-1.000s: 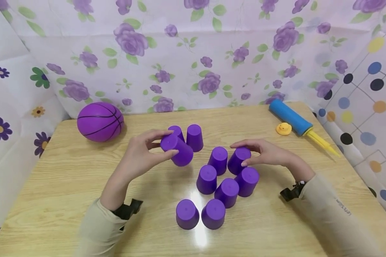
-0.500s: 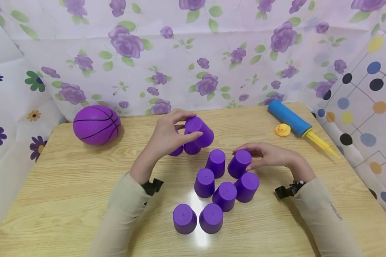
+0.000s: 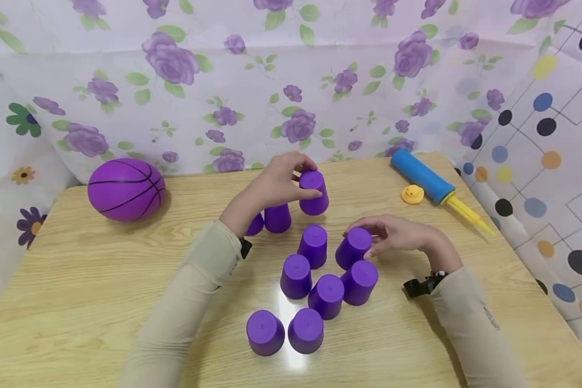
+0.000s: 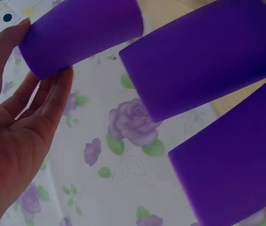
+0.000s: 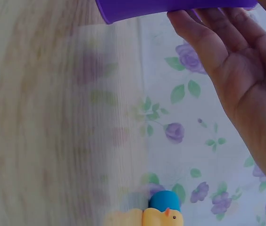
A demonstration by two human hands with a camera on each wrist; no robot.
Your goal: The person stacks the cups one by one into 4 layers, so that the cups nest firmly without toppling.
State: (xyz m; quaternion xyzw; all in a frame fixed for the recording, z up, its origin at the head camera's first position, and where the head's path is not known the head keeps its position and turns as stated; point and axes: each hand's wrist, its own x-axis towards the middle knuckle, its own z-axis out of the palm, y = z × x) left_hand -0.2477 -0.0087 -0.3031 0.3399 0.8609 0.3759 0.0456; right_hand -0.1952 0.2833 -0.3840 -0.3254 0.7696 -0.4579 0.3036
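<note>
My left hand (image 3: 282,180) grips an upside-down purple cup (image 3: 315,202) between thumb and fingers, toward the back of the table. To its left stand two more purple cups, one (image 3: 277,220) partly covered by the hand and one (image 3: 254,226) mostly hidden by the wrist. In the left wrist view, the held cup (image 4: 83,35) lines up beside those two. My right hand (image 3: 393,237) holds another inverted cup (image 3: 353,249) by its sides; its rim edge (image 5: 170,8) shows in the right wrist view. Close by are several inverted cups, including a nearby one (image 3: 313,248).
Two cups, left (image 3: 265,333) and right (image 3: 306,331), stand side by side at the front. A purple ball (image 3: 126,189) sits back left. A yellow rubber duck (image 3: 412,194) and a blue hand pump (image 3: 424,175) lie back right on the wooden table (image 3: 102,285).
My left hand has carried its cup rightward and back, past the two rear cups, and the cup has gone from tilted to nearly upright. My right hand stays at its cup.
</note>
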